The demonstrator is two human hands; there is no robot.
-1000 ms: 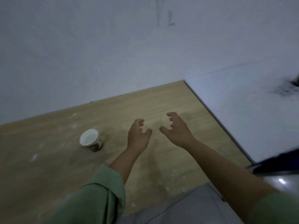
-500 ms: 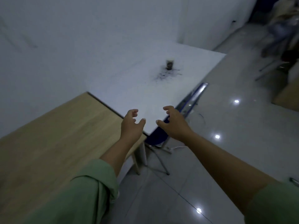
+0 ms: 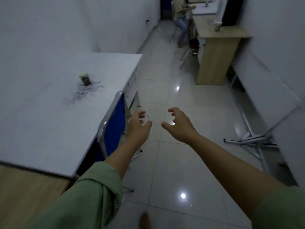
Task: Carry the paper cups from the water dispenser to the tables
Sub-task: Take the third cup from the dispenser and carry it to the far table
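Observation:
Both my hands are held out in front of me over the tiled floor, holding nothing. My left hand [image 3: 139, 126] has curled, spread fingers beside the blue chair. My right hand [image 3: 178, 124] is likewise open, a short gap to its right. A paper cup [image 3: 84, 78] with a dark printed band stands upright on the white table [image 3: 41, 123] at the left, with dark specks around its base. Another small cup [image 3: 217, 28] stands on the wooden desk [image 3: 221, 33] far right. The water dispenser is out of view.
A blue chair [image 3: 115, 119] is tucked against the white table's right edge. A wooden tabletop [image 3: 24, 185] shows at bottom left. A folded table frame [image 3: 252, 141] lies at the right wall. A seated person [image 3: 181, 15] is at the far end of the aisle.
The view has swung right, from the wooden table with its cup, past the white table, to the aisle. Both hands stay open and empty in front of me.

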